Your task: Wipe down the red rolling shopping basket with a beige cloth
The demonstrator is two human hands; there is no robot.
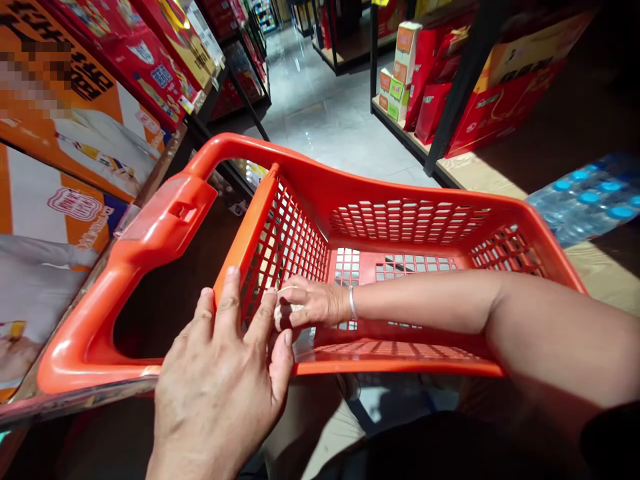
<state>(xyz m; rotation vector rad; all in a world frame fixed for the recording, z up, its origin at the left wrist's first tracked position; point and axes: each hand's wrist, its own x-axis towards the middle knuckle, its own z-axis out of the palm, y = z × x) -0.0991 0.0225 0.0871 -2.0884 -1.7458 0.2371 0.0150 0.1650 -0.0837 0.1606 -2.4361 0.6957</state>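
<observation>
My left hand (215, 387) lies over the near side of a red-orange plastic shopping cart (400, 368), its fingers stretched out and spread. The fingertips touch the top edge of the orange divider panel (250, 230) near the handle end. Reaching in from the right, my right hand (320, 303), with a silver bracelet at the wrist, is down inside the basket against the latticed panel. Its fingers are curled over a crumpled whitish cloth (289, 311), which is mostly hidden beneath them. The cart's handle (165, 213) stands to the left, untouched.
Large orange printed boxes (75, 133) border the cart on the left. Shelves with red gift packages (500, 100) and small cartons (404, 67) stand beyond it. Shrink-wrapped water bottles (590, 197) lie at the right. A grey tiled floor (320, 113) runs between shelves.
</observation>
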